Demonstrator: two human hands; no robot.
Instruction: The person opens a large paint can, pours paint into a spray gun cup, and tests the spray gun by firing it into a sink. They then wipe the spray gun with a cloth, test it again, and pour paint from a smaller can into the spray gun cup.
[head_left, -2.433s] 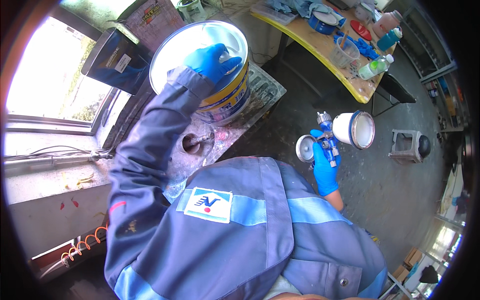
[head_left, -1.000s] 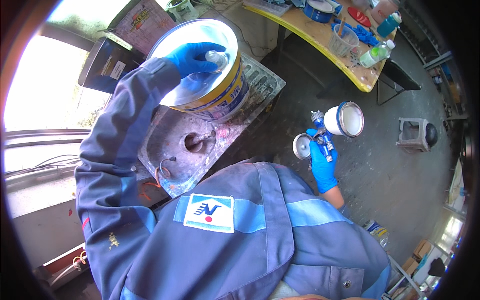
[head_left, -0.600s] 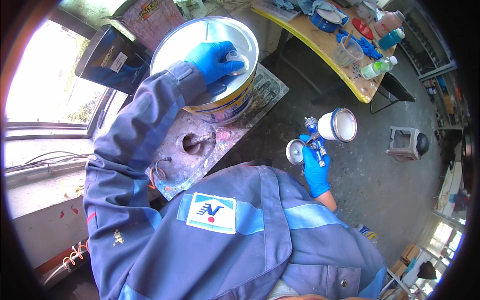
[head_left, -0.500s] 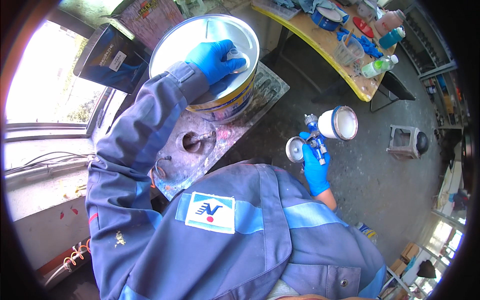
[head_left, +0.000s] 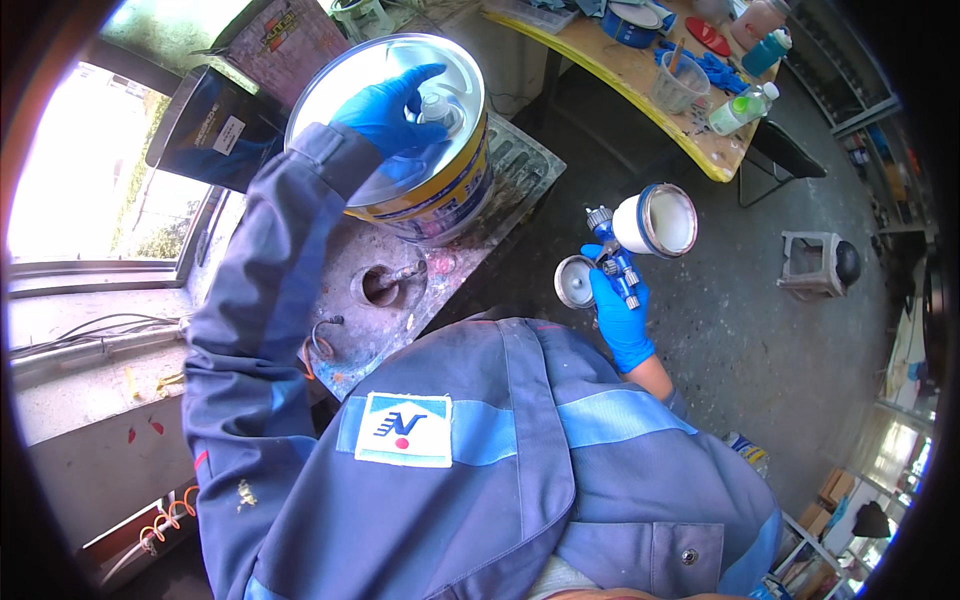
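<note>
On the big tin's lid [head_left: 400, 90], left hand [head_left: 385, 110], fingers around its small cap [head_left: 436, 105]; right hand [head_left: 618, 315] gripping a spray gun [head_left: 625, 245].

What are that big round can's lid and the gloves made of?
The big round can's lid looks like bare sheet metal: silvery, shiny, with pressed rings. The blue gloves, on the left hand and right hand, look like thin nitrile or latex: tight, smooth, slightly glossy.

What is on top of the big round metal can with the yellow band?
On the big metal can's shiny lid lies the blue-gloved left hand, fingers at a small white cap. The can's contents are covered.
</note>
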